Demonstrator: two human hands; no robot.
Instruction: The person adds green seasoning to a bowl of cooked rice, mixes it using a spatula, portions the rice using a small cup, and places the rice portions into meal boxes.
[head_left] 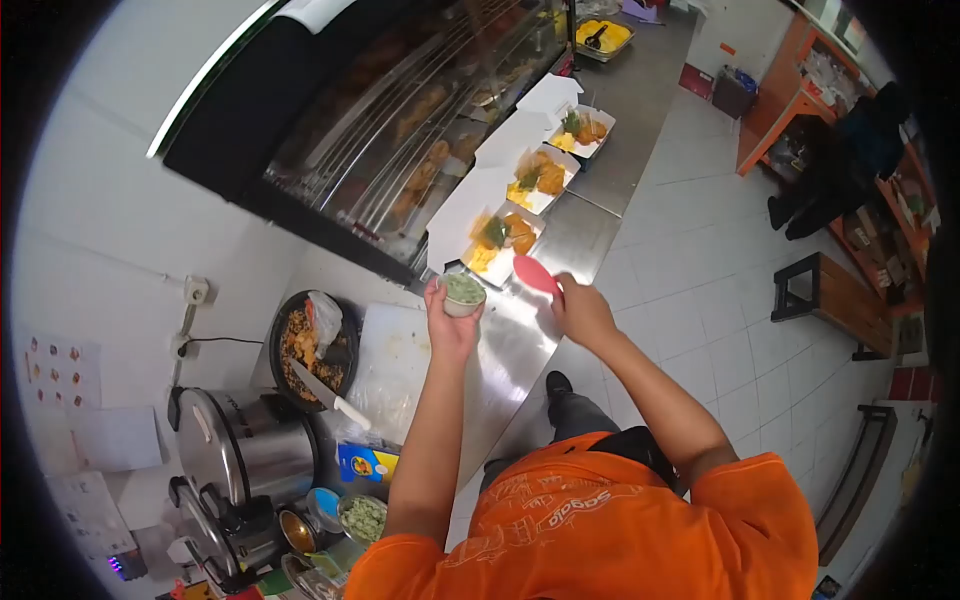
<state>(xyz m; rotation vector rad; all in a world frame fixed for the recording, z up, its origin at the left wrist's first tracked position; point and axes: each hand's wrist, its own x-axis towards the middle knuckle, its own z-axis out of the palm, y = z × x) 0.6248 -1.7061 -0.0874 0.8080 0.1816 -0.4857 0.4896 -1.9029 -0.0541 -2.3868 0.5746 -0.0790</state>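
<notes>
My left hand (452, 335) is closed around a small pale bowl (465, 308) filled with a light green, grainy food. In my right hand (585, 315) is a pink rice paddle (533, 273), its flat blade pointing toward the bowl but apart from it. Just beyond both hands, three white takeaway boxes stand in a row on the steel counter: a near box (458, 222), a middle box (512, 140) and a far box (552, 97). Their lids are open. Each contains golden fried pieces, something yellow and a green item.
A glass display case (400, 130) borders the counter (520, 340) on the left. Near my left arm are a white cutting board (388, 335) and a black pan (352, 345) with a knife (330, 395) across it. Steel pots (275, 450) and a tub of green food (362, 518) stand closer.
</notes>
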